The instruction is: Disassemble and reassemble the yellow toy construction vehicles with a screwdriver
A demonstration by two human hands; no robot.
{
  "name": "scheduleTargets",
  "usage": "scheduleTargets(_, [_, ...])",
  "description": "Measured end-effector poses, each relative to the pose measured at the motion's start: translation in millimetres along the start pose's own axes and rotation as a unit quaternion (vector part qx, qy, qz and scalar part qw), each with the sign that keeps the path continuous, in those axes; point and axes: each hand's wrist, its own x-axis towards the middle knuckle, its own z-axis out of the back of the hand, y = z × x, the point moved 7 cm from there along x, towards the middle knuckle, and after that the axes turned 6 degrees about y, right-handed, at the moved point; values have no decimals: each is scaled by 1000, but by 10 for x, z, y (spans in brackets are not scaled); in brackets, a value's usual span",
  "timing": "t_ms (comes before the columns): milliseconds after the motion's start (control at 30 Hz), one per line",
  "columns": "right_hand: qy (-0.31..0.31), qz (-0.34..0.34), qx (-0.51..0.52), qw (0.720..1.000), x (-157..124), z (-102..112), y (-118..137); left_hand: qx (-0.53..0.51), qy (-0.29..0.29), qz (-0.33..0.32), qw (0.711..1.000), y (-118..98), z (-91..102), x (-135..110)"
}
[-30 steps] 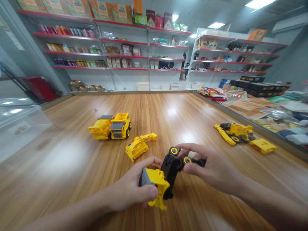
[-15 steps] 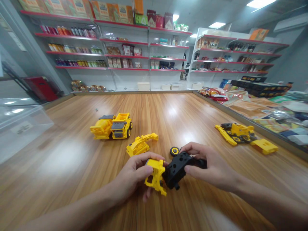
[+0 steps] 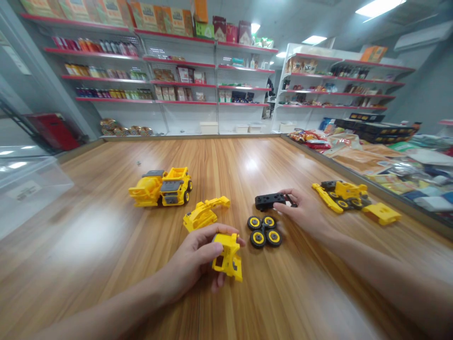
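Observation:
My left hand [image 3: 203, 255] is closed around a yellow toy truck cab [image 3: 228, 257] above the near part of the table. Farther forward and to the right, my right hand [image 3: 297, 208] grips one end of a black toy chassis [image 3: 268, 201], its thumb along the side. Several black toy wheels with yellow hubs [image 3: 258, 239] lie in a cluster just in front of the chassis. A yellow excavator arm piece [image 3: 205, 212] rests beyond my left hand.
At the left stand a yellow toy mixer truck [image 3: 146, 189] and a toy dump truck [image 3: 176, 185]. A partly assembled yellow toy vehicle [image 3: 348, 194] and a yellow plate piece [image 3: 381, 213] lie at the right. A clear plastic bin [image 3: 31, 189] is at the left edge.
My right hand has moved the black chassis forward, away from the yellow cab, bringing the cluster of wheels into view. My left hand still holds the cab in nearly the same place.

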Motion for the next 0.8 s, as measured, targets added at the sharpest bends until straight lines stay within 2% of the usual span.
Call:
scheduleTargets(233, [40, 21, -83, 996, 88, -94, -27, 20, 0, 11, 1000, 42, 16, 5])
scheduleTargets(533, [61, 37, -112, 991, 70, -143, 7, 12, -13, 17, 1000, 8, -1, -1])
scheduleTargets(700, [46, 44, -117, 991, 64, -112, 49, -2, -21, 14, 1000, -5, -7, 17])
scheduleTargets(800, [29, 56, -116, 991, 10, -75, 182, -10, -28, 13, 999, -11, -14, 27])
